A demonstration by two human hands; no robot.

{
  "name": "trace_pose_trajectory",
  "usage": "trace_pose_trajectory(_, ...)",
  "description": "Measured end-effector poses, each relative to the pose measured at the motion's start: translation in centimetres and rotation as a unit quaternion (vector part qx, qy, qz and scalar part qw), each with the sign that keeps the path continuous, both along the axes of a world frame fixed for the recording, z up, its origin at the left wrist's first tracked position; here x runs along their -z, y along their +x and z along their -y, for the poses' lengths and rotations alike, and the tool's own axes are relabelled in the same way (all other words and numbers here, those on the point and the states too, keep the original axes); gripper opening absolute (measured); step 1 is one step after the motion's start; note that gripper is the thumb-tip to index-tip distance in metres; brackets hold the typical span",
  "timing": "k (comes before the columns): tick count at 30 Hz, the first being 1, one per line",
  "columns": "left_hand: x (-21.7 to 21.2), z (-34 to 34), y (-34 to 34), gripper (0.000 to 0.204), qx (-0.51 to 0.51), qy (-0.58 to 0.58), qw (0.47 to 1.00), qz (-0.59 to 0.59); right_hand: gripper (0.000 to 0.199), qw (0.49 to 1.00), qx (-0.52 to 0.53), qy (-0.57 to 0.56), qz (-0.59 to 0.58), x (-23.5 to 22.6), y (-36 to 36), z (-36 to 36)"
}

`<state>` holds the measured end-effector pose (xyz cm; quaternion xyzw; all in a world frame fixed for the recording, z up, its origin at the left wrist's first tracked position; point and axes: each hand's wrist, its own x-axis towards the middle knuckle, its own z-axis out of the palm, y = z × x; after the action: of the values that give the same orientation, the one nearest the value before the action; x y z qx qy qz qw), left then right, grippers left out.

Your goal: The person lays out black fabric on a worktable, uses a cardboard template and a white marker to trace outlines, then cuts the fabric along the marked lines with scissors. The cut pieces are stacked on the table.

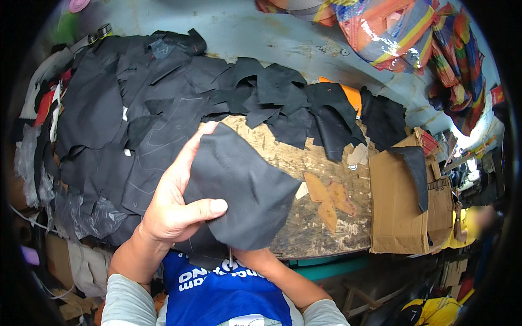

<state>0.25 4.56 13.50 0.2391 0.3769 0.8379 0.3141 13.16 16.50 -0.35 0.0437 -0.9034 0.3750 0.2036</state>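
The black leather piece (239,185) I hold up in my left hand (174,209) hides my right hand and blocks the way straight ahead over the near edge of the wooden board (321,163). To my left, a heap of black leather sheets (109,125) covers the table fully, so nothing passes flat there. Ahead, smaller black offcuts (288,103) ring the board's far edge. The open room lies on the board's right part, dotted only by tan cardboard patterns (329,198). Further right, a flattened cardboard box (397,206) closes that side
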Motion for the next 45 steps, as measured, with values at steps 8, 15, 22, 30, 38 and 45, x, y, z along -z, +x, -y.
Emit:
trace_pose_trajectory(8,11.3,5.1,-2.7,0.074,-0.116,-0.481,0.826,-0.272,0.006,0.963,-0.129,-0.210,0.108,-1.9,4.0,-4.0)
trace_pose_trajectory(15,12.8,6.4,-0.1,0.065,-0.055,-0.435,0.842,-0.313,0.009,0.807,0.073,-0.582,-0.068,-2.6,4.2,-8.9)
trace_pose_trajectory(22,12.3,6.2,-0.6,0.062,-0.011,-0.449,0.791,-0.416,0.004,0.820,0.086,-0.563,-0.057,4.0,-3.0,-7.5)
trace_pose_trajectory(30,12.4,6.3,-2.1,0.065,-0.071,-0.416,0.811,-0.405,0.005,0.829,0.122,-0.537,-0.093,4.8,-2.1,-7.7)
trace_pose_trajectory(38,10.9,6.4,-3.6,0.084,0.056,-0.511,0.779,-0.358,0.005,0.837,0.119,-0.528,-0.077,4.4,-2.2,-7.5)
trace_pose_trajectory(45,10.7,7.4,-4.8,0.097,0.058,-0.556,0.737,-0.380,0.006,0.852,0.154,-0.496,-0.064,4.4,-2.3,-7.1)
